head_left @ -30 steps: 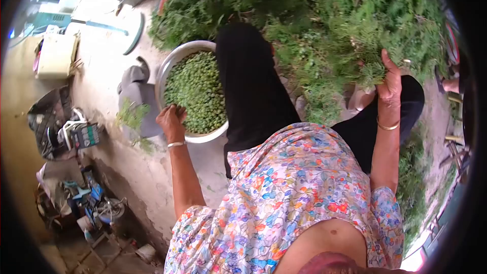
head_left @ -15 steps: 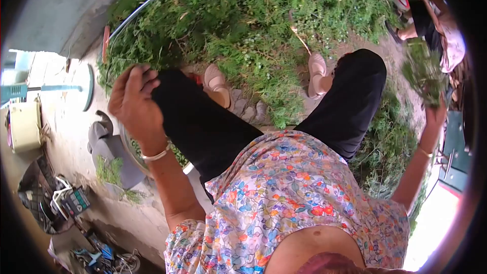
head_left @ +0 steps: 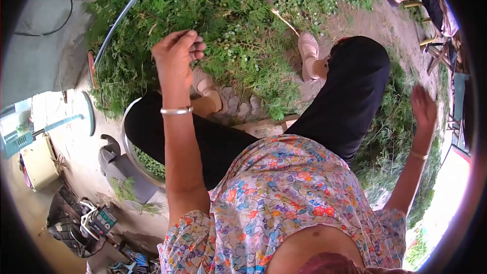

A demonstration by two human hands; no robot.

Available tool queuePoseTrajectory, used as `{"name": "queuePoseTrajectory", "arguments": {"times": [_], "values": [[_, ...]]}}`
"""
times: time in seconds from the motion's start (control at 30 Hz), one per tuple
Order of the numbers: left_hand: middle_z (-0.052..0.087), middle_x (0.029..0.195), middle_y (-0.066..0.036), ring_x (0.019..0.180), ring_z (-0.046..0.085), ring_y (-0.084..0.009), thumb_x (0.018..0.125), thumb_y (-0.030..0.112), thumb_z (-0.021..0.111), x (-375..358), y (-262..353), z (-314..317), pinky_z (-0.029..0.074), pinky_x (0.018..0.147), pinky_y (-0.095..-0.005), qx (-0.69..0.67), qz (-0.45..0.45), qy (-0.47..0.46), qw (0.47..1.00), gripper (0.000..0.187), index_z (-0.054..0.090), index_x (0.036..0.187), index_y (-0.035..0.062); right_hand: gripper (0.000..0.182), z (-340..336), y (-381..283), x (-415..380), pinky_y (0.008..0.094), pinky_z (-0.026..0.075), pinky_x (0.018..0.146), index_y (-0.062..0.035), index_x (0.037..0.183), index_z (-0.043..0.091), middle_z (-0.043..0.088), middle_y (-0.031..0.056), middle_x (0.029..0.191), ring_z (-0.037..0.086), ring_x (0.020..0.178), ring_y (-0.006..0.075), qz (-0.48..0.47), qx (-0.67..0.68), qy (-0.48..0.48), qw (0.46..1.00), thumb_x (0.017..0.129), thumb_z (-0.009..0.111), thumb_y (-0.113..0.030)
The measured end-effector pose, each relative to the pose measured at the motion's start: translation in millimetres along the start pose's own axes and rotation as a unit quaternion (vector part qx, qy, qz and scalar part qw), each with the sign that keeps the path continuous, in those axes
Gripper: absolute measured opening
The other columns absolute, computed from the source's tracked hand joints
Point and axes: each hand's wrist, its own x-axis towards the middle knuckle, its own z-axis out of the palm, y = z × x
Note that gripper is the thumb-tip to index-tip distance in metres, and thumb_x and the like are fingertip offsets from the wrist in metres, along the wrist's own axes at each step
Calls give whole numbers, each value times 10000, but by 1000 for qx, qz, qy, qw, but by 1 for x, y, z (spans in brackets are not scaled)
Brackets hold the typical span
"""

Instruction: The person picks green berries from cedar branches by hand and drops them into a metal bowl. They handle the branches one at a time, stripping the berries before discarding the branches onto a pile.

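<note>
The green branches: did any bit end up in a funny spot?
Maybe one: a small green sprig lies over the edge of the grey thing near the bowl, away from the big pile of branches. That makes it look like a stray piece.

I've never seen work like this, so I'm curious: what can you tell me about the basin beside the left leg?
The basin shows only a curved, pale, smooth-looking rim and part of its inside; metal or plastic, I cannot tell. It seems to stand upright on the ground, holding many small, roundish green pieces. The black-trousered left leg and left forearm hide the rest, so whether either touches it is unclear.
</note>
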Motion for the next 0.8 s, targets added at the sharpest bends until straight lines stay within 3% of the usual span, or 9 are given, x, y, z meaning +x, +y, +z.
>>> {"name": "queuePoseTrajectory", "arguments": {"times": [0.07, 0.13, 0.27, 0.37, 0.47, 0.57, 0.63, 0.67, 0.8], "values": [[649, 770, -161, 609, 633, -211, 789, 37, 645, 24, -23, 9, 506, 515, -267, 29, -35, -24, 999, 145, 612, 880, -72, 330, 152, 17, -51, 399, 400, 995, 44, 1203, 477, 531, 149, 1204, 488, 1140, 283, 89, 59, -48, 993, 920, 516, -121], [648, 735, -147, 568, 622, -190, 784, 49, 658, 47, -59, 15, 498, 476, -267, 91, -111, -59, 988, 140, 611, 862, -58, 305, 231, 34, -63, 372, 462, 926, 53, 1140, 500, 572, 167, 1115, 550, 1050, 276, 83, -20, -317, 945, 907, 543, -140], [593, 558, -130, 424, 557, -171, 772, 29, 622, 76, -159, 14, 442, 378, -287, 146, -198, -82, 966, 139, 602, 649, -32, 362, 357, 74, -104, 320, 482, 849, 71, 1068, 552, 610, 176, 1043, 608, 894, 208, -157, -204, -472, 843, 886, 583, -241], [556, 487, -134, 440, 567, -176, 723, 43, 644, 78, -255, -5, 410, 368, -309, 191, -278, -79, 938, 198, 563, 545, 7, 302, 410, 85, -116, 295, 484, 760, 44, 1075, 551, 647, 124, 906, 618, 837, 171, -17, -208, -534, 819, 927, 513, -216], [554, 497, -159, 460, 567, -267, 665, 101, 636, 107, -350, -40, 469, 467, -371, 354, 14, -284, 891, 203, 537, 501, 34, 292, 425, 110, -118, 282, 478, 748, 37, 1059, 560, 650, 117, 867, 617, 808, 166, 3, -225, -487, 844, 931, 501, -218], [579, 579, -185, 567, 576, -361, 619, 146, 636, 111, -305, 5, 495, 587, -414, 525, -42, -131, 840, 131, 565, 575, 44, 281, 421, 119, -115, 282, 476, 737, 45, 1063, 551, 647, 117, 860, 612, 795, 164, 70, -273, -440, 852, 932, 494, -197], [611, 682, -194, 679, 581, -416, 633, 164, 645, 123, -297, 22, 493, 646, -441, 471, 96, -84, 873, 179, 605, 733, 21, 304, 423, 115, -117, 276, 469, 731, 58, 1079, 534, 640, 112, 839, 605, 793, 159, 70, -276, -431, 856, 933, 490, -205], [607, 1074, -215, 986, 593, -359, 701, 158, 690, 129, -272, 38, 499, 813, -389, 579, -15, -177, 796, 478, 573, 1144, 20, 317, 425, 111, -115, 273, 466, 730, 63, 1086, 527, 638, 111, 837, 605, 795, 157, 55, -267, -433, 859, 934, 486, -212], [349, 1384, -205, 1111, 506, -377, 711, 89, 646, 140, -311, 52, 493, 855, -428, 600, 29, -244, 761, 591, 439, 1260, 25, 343, 433, 109, -116, 262, 460, 726, 76, 1093, 517, 640, 122, 828, 606, 770, 156, 48, -260, -397, 879, 931, 485, -225]]}}
